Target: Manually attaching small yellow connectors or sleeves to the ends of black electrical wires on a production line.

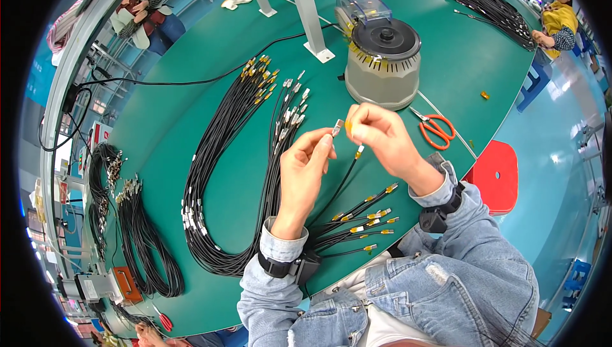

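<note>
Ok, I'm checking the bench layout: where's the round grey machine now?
In the head view, the round grey machine stands right of centre on the green table, beyond the right hand, near the orange-handled scissors.

Scissors (440, 132): orange-handled, lying on the green table (459, 79), to the right of the fingers (323, 148).
Red stool (500, 189): past the table's edge, farther right of the fingers.
Grey post (303, 9): its foot on the table, beyond the fingers.
Co-worker in yellow (559, 21): well apart, beyond and right of the fingers.
Seated person (139, 19): well apart, beyond and left of the fingers.
</note>
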`<action>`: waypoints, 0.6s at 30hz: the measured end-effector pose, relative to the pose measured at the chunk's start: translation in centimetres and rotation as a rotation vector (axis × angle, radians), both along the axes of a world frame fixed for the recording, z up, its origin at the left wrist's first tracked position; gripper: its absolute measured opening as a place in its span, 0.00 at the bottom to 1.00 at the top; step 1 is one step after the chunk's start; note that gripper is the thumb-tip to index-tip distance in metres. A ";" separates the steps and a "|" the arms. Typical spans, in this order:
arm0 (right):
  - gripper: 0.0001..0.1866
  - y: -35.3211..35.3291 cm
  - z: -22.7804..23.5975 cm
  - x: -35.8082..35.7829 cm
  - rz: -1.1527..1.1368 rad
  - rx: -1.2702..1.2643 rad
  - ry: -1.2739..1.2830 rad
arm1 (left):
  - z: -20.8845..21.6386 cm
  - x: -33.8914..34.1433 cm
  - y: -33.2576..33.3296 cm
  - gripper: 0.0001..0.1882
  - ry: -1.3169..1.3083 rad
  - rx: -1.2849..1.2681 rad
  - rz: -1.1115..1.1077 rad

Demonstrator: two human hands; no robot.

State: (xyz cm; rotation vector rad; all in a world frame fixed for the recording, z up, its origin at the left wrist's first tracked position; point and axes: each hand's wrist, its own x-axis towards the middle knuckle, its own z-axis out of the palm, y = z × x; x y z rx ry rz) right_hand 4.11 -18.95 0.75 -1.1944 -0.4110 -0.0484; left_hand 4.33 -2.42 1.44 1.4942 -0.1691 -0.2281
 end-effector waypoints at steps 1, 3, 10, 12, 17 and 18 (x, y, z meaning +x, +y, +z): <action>0.07 0.2 0.1 -0.3 0.004 -0.039 0.003 | 0.1 -0.2 0.0 0.10 0.012 -0.018 -0.002; 0.07 0.5 0.1 -0.6 0.003 -0.050 -0.015 | 0.1 -0.6 0.0 0.10 0.037 -0.055 -0.009; 0.06 0.9 -0.2 -0.8 -0.010 -0.091 -0.020 | 0.2 -1.1 -0.2 0.11 0.005 -0.054 0.036; 0.06 0.8 -0.2 -0.9 -0.011 -0.132 0.025 | 0.2 -1.2 -0.2 0.11 0.018 -0.054 0.035; 0.06 0.6 -0.6 -0.8 -0.037 -0.207 0.029 | 0.1 -1.3 -0.4 0.10 -0.032 -0.063 0.039; 0.06 0.5 -0.6 -0.8 -0.039 -0.206 0.030 | 0.1 -1.4 -0.5 0.10 -0.052 -0.061 0.043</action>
